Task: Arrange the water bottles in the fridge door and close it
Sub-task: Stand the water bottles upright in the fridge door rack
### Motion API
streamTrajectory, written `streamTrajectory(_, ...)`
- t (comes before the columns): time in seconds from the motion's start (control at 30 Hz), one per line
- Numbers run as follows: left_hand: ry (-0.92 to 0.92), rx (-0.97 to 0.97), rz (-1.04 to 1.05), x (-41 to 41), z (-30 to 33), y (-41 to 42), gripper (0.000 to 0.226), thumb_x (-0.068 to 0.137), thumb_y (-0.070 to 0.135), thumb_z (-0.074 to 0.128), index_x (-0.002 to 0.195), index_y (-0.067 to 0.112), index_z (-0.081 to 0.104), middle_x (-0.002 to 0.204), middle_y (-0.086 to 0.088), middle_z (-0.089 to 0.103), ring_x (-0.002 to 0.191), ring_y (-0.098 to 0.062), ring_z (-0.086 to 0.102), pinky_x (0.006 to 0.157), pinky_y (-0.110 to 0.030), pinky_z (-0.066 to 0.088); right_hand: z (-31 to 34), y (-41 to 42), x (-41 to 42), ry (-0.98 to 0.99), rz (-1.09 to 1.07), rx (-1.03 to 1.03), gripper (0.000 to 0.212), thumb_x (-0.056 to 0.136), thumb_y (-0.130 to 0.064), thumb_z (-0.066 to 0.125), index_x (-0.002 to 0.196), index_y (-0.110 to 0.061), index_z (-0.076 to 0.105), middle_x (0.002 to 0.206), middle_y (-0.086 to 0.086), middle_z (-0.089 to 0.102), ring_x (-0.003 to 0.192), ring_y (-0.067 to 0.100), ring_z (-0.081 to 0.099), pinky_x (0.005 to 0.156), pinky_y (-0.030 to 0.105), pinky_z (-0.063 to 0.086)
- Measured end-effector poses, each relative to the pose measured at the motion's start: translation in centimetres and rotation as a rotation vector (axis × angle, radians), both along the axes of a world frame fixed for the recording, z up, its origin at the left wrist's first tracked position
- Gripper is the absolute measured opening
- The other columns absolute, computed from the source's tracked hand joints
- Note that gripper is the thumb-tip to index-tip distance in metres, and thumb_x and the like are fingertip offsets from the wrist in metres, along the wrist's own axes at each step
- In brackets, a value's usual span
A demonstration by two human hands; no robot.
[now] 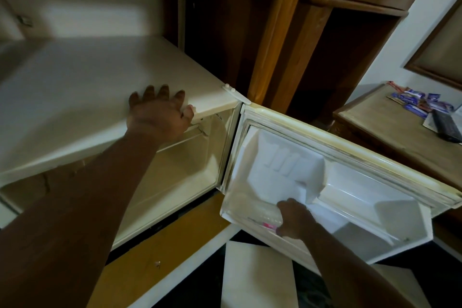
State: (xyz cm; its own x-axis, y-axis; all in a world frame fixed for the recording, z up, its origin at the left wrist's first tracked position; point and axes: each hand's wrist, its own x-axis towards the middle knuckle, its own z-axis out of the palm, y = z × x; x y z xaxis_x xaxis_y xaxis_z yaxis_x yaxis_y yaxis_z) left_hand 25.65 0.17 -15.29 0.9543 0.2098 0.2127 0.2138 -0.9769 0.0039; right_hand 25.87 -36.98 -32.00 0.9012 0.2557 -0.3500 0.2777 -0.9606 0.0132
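A small white fridge (75, 97) stands with its door (350, 165) swung wide open to the right. My left hand (158, 112) lies flat on the fridge's top front edge, fingers spread, thumb hooked over the rim. My right hand (295, 219) reaches into the door's lower shelf (375, 230) and grips a clear water bottle (265, 215) with a pink label, lying tilted at the shelf's left end. The bottle is blurred and partly hidden by the shelf rail.
A wooden cabinet (287, 32) stands behind the fridge. To the right, a wooden side table (390, 127) holds blue sachets (415, 102) and a dark remote (446, 127). Below are a wooden base (160, 245) and dark and white floor tiles (257, 275).
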Motion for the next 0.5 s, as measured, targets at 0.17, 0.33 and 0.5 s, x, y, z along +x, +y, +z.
streamTrajectory(0.17, 0.023, -0.002, -0.001, -0.5, 0.5, -0.2, 0.068, 0.092, 0.059, 0.01, 0.152, 0.029, 0.022, 0.161, -0.01, 0.022, 0.145, -0.037, 0.018, 0.113, -0.058, 0.016, 3.8, 3.7, 0.8, -0.106, 0.059, 0.241, 0.084, 0.074, -0.042, 0.079, 0.144, -0.02, 0.037, 0.137, 0.007, 0.051, 0.128, 0.025, 0.047, 0.108, 0.039, 0.039)
streamTrajectory(0.33, 0.038, -0.013, 0.0, -0.9, 1.0, -0.5, 0.066, 0.094, 0.057, 0.012, 0.153, 0.029, 0.021, 0.161, -0.01, 0.021, 0.146, -0.036, 0.016, 0.114, -0.057, 0.015, 4.7, 8.8, 1.4, -0.165, -0.029, 0.617, 0.057, 0.082, -0.019, 0.076, 0.133, -0.015, 0.052, 0.127, 0.01, 0.059, 0.118, 0.027, 0.055, 0.106, 0.039, 0.044)
streamTrajectory(0.5, 0.044, -0.007, 0.007, -0.8, 1.0, -0.7, 0.066, 0.094, 0.058, 0.013, 0.152, 0.029, 0.021, 0.161, -0.01, 0.021, 0.146, -0.035, 0.016, 0.114, -0.057, 0.015, 4.7, 9.0, 2.4, -0.139, -0.095, 0.632, 0.049, 0.081, -0.02, 0.077, 0.125, -0.016, 0.057, 0.121, 0.008, 0.063, 0.114, 0.025, 0.058, 0.1, 0.035, 0.045)
